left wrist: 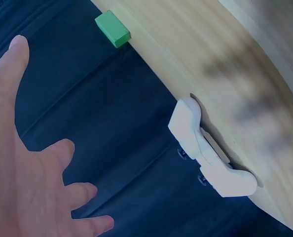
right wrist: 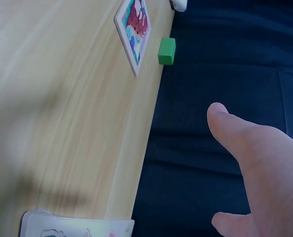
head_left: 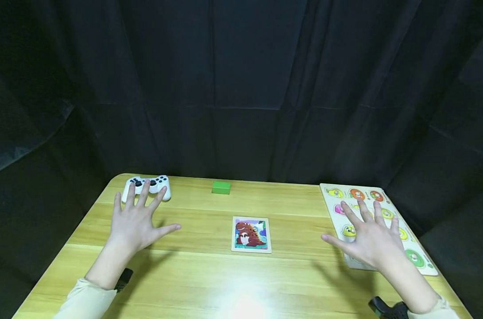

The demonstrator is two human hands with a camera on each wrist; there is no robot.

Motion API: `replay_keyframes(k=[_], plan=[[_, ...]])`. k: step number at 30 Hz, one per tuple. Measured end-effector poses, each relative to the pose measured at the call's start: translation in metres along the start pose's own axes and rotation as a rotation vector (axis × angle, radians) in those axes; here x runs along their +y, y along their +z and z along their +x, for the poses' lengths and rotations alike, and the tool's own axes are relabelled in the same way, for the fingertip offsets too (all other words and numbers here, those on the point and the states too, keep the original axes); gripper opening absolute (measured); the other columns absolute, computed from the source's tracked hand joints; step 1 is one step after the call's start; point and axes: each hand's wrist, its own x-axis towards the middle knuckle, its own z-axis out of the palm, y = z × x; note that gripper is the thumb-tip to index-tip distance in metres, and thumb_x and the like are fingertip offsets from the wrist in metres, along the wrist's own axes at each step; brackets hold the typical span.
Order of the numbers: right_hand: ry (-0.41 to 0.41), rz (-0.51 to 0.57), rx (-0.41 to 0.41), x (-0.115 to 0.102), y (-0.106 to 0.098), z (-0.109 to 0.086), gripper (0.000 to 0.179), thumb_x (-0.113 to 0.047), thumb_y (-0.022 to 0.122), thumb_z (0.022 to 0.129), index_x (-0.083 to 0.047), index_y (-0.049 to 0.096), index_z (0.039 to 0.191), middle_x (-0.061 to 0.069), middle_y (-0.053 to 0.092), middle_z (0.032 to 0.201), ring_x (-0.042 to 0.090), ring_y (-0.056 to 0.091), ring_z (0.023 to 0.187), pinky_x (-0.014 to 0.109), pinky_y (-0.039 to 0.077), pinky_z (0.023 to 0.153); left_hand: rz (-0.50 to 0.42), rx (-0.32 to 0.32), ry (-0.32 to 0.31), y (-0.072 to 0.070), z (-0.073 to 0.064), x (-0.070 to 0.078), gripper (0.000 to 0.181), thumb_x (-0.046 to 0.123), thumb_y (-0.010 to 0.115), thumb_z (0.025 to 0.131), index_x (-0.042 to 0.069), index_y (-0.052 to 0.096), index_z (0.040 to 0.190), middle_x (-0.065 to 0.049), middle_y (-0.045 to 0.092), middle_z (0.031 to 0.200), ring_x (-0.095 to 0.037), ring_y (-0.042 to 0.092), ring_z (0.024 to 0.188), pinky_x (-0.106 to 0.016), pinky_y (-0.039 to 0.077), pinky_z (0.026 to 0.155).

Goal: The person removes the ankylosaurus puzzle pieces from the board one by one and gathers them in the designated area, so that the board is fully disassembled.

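Note:
Fingers spread, my left hand [head_left: 134, 225] hovers over the left side of the table, holding nothing. Just beyond its fingertips lies a white game controller [head_left: 160, 182], seen from its side in the left wrist view. My right hand [head_left: 370, 239] is likewise spread and holds nothing, above a board with colourful fruit pictures [head_left: 329, 191] that it partly hides. Between the hands lies a square picture puzzle of a brown dinosaur [head_left: 251, 235]. A green block [head_left: 221, 188] sits near the table's far edge, behind the puzzle and to its left.
The light wooden table [head_left: 201, 274] has a bright glare patch near its front. Dark curtains [head_left: 241, 88] hang behind it and at both sides. The fruit board lies along the table's right edge, the controller near the far left corner.

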Motion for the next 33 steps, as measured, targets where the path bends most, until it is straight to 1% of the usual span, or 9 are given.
replay_keyframes(k=[5, 10, 14, 17, 20, 22, 25, 28, 33], plan=[[0.000, 0.000, 0.006, 0.002, 0.003, -0.001, 0.110, -0.088, 0.054, 0.087, -0.013, 0.035, 0.166, 0.032, 0.014, 0.172, 0.066, 0.003, 0.153, 0.091, 0.003, 0.108, 0.002, 0.014, 0.001, 0.002, 0.001, 0.000, 0.109, 0.089, 0.057, 0.083, 0.022, 0.035, 0.167, -0.024, 0.020, 0.174, -0.058, 0.013, 0.157, -0.077, 0.010, 0.122], [-0.002, 0.005, 0.006, 0.003, 0.005, -0.001, 0.111, -0.088, 0.055, 0.087, -0.012, 0.035, 0.166, 0.031, 0.010, 0.173, 0.066, 0.000, 0.154, 0.091, 0.002, 0.108, 0.018, 0.007, -0.001, 0.001, 0.001, 0.001, 0.110, 0.088, 0.058, 0.083, 0.021, 0.035, 0.167, -0.025, 0.020, 0.174, -0.058, 0.013, 0.157, -0.077, 0.010, 0.123], [-0.005, 0.014, 0.009, 0.001, 0.007, 0.001, 0.112, -0.087, 0.056, 0.087, -0.013, 0.033, 0.167, 0.033, 0.012, 0.172, 0.067, 0.008, 0.152, 0.090, 0.006, 0.109, 0.020, 0.023, -0.008, 0.000, -0.001, 0.000, 0.110, 0.087, 0.059, 0.083, 0.020, 0.034, 0.167, -0.026, 0.022, 0.173, -0.058, 0.015, 0.157, -0.076, 0.009, 0.123], [-0.007, 0.018, 0.028, -0.003, 0.010, 0.002, 0.114, -0.088, 0.058, 0.085, -0.010, 0.035, 0.165, 0.037, 0.023, 0.168, 0.068, 0.019, 0.149, 0.087, 0.016, 0.110, 0.000, 0.054, -0.012, 0.001, -0.002, 0.000, 0.108, 0.086, 0.060, 0.084, 0.019, 0.037, 0.166, -0.028, 0.025, 0.171, -0.058, 0.018, 0.156, -0.077, 0.007, 0.123], [-0.016, 0.038, 0.063, -0.009, 0.015, 0.003, 0.116, -0.087, 0.062, 0.082, -0.006, 0.039, 0.163, 0.040, 0.032, 0.162, 0.066, 0.030, 0.144, 0.083, 0.034, 0.104, -0.066, 0.089, -0.024, 0.006, -0.002, 0.000, 0.105, 0.083, 0.060, 0.086, 0.018, 0.039, 0.165, -0.029, 0.029, 0.169, -0.058, 0.021, 0.155, -0.079, 0.005, 0.122], [-0.027, 0.109, 0.078, -0.014, 0.018, 0.004, 0.116, -0.083, 0.067, 0.083, -0.004, 0.039, 0.162, 0.040, 0.035, 0.161, 0.064, 0.035, 0.143, 0.081, 0.042, 0.097, -0.132, 0.106, -0.033, 0.010, -0.002, 0.000, 0.103, 0.082, 0.059, 0.088, 0.017, 0.040, 0.165, -0.030, 0.031, 0.168, -0.058, 0.024, 0.153, -0.080, 0.005, 0.121], [-0.059, 0.254, 0.092, -0.021, 0.024, 0.008, 0.109, -0.073, 0.074, 0.086, -0.003, 0.040, 0.162, 0.037, 0.038, 0.161, 0.061, 0.039, 0.144, 0.079, 0.044, 0.100, -0.229, 0.116, -0.040, 0.018, -0.002, 0.002, 0.100, 0.080, 0.060, 0.090, 0.017, 0.040, 0.165, -0.029, 0.037, 0.166, -0.056, 0.029, 0.152, -0.080, 0.008, 0.120], [-0.110, 0.373, 0.122, -0.028, 0.031, 0.016, 0.098, -0.061, 0.080, 0.088, -0.004, 0.044, 0.160, 0.032, 0.045, 0.159, 0.059, 0.040, 0.145, 0.077, 0.039, 0.109, -0.336, 0.112, -0.035, 0.026, -0.002, 0.009, 0.098, 0.076, 0.062, 0.092, 0.016, 0.039, 0.165, -0.028, 0.041, 0.164, -0.055, 0.034, 0.151, -0.078, 0.014, 0.121], [-0.161, 0.500, 0.173, -0.036, 0.051, 0.033, 0.082, -0.045, 0.083, 0.091, -0.004, 0.051, 0.155, 0.027, 0.056, 0.152, 0.051, 0.062, 0.127, 0.066, 0.052, 0.101, -0.598, 0.083, -0.030, 0.036, 0.007, 0.027, 0.094, 0.065, 0.068, 0.095, 0.012, 0.036, 0.166, -0.024, 0.041, 0.165, -0.054, 0.037, 0.150, -0.071, 0.027, 0.122]])
